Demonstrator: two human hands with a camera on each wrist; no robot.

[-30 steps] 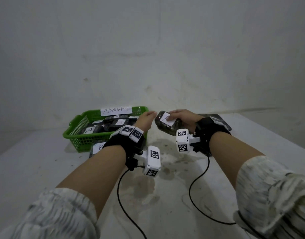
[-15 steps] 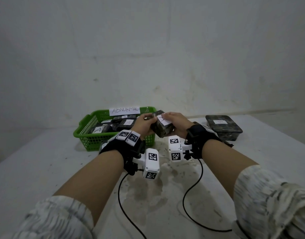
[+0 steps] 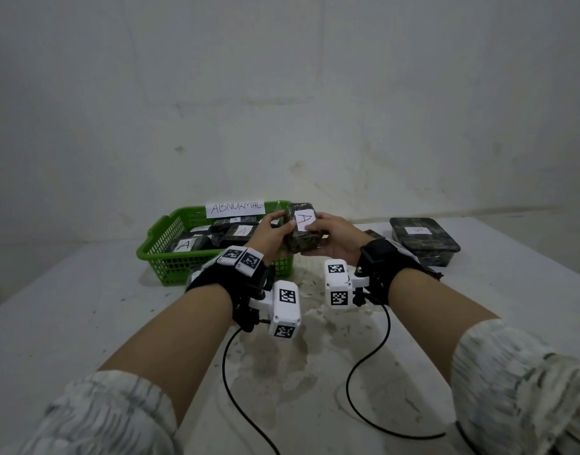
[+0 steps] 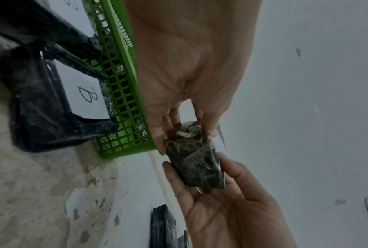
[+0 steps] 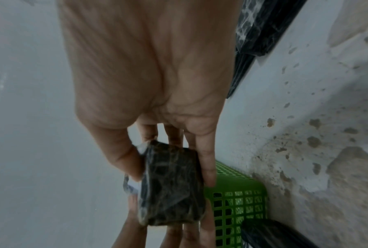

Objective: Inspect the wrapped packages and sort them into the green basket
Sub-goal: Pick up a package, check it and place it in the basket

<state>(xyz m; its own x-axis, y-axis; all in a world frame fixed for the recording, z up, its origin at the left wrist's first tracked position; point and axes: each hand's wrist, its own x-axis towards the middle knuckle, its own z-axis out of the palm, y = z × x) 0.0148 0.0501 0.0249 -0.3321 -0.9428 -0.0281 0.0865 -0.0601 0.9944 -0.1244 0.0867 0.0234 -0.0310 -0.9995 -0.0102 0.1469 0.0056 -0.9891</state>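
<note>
— What's written on that one?
— "A", on the wrapped package (image 3: 301,232) at frame centre, gripped between left hand (image 3: 268,234) and right hand (image 3: 335,236).
— And the green basket (image 3: 170,254)?
— Just left, tagged "ABNORMAL", with "A" packages (image 3: 239,232) inside; a "B" package (image 3: 423,239) sits at the right.

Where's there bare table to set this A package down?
Bare table lies left of the green basket, and more between the forearms near the cables. The basket is crowded with packages; the dark tray takes the right rear. Both hands, left hand and right hand, hold the package.
</note>
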